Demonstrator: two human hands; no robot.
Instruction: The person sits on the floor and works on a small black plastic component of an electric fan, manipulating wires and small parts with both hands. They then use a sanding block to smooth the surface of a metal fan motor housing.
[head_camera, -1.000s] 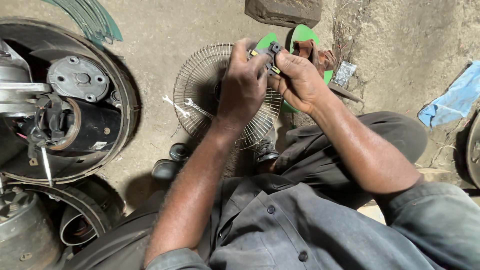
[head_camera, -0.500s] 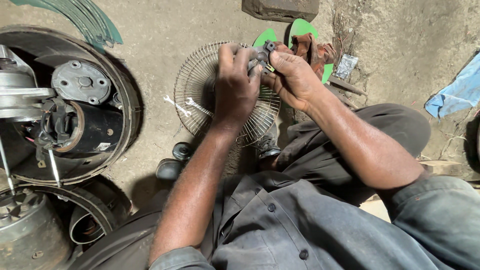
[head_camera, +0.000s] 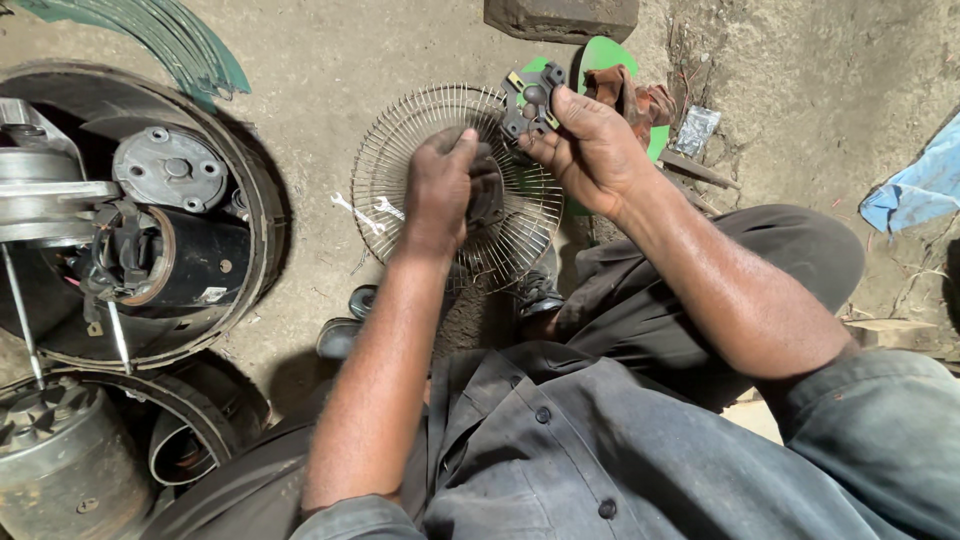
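My right hand (head_camera: 590, 150) grips a small dark grey metal plate (head_camera: 530, 103) with holes and yellow marks, holding it up above a round wire fan guard (head_camera: 400, 150) that lies on the ground. My left hand (head_camera: 440, 190) is closed around a dark part (head_camera: 488, 195) just left of and below the plate. The two hands are slightly apart. What the dark part is cannot be made out.
A tyre (head_camera: 255, 190) at the left holds a motor housing (head_camera: 190, 260) and a round metal cover (head_camera: 170, 170). Two small spanners (head_camera: 365, 212) lie on the guard's left rim. Green sandals (head_camera: 610, 60), a brick (head_camera: 560, 18), blue cloth (head_camera: 920, 190) and a second motor (head_camera: 60, 460) lie about.
The hands were joined on one piece; now they have come apart, the right lifting the small plate up and right, the left dropping lower with the dark part.
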